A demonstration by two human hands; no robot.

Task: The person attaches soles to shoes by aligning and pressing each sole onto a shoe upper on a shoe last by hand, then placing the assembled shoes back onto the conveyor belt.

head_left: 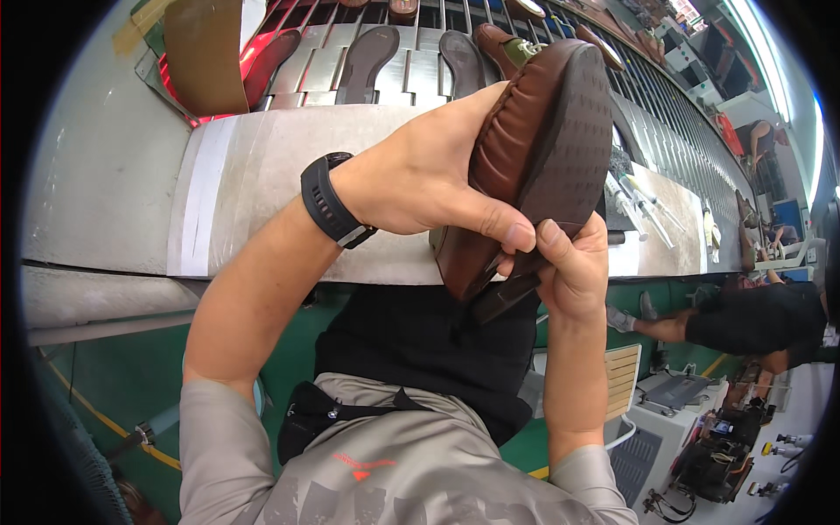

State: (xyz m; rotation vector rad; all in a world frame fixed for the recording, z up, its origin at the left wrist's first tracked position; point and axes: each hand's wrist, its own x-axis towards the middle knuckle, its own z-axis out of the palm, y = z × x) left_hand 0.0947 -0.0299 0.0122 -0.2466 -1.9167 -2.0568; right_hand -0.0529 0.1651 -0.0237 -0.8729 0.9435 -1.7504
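Observation:
A brown leather shoe point(516, 122) with a dark patterned sole point(573, 131) is held up over the table's front edge, toe upward and sole turned to the right. My left hand point(429, 175), a black watch on its wrist, wraps the shoe's upper side, with the thumb lying across the sole edge. Lower down, my right hand point(573, 262) is closed round the heel end, thumb pressed on the sole close to my left thumb. The fingers behind the shoe are hidden.
Beyond the pale worktable point(262, 184) runs a slatted metal conveyor point(319, 70) carrying dark soles point(369, 61) and a brown shoe with green lining point(500, 51). Several syringes point(643, 206) lie to the right. A brown board point(206, 57) stands at far left. Other people point(752, 319) are at right.

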